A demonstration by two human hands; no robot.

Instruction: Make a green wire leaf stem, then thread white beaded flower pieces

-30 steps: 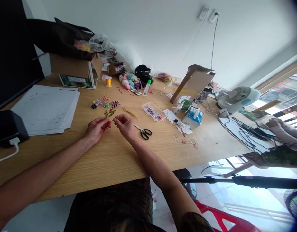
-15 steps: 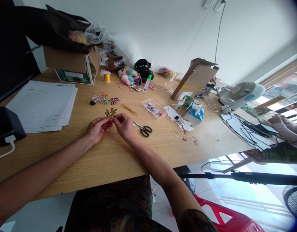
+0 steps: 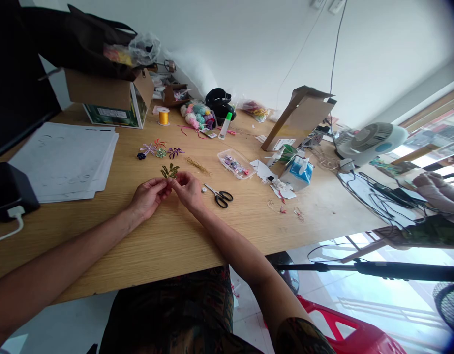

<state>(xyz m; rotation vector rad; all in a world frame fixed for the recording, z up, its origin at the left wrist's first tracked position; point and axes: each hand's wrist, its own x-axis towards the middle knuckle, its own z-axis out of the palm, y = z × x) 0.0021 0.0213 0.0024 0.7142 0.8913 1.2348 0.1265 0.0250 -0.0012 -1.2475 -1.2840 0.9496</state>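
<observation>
Head view: above the wooden tabletop (image 3: 167, 246), near its front edge, the left hand (image 3: 149, 199) and right hand (image 3: 188, 191) meet, their fingers closed and pressed together, pinching the base of a green beaded sprig (image 3: 169, 171) between them. A loosened pinch could, I'd judge, drop the sprig toward the scissors (image 3: 220, 197) just beside the right hand and snag it.
</observation>
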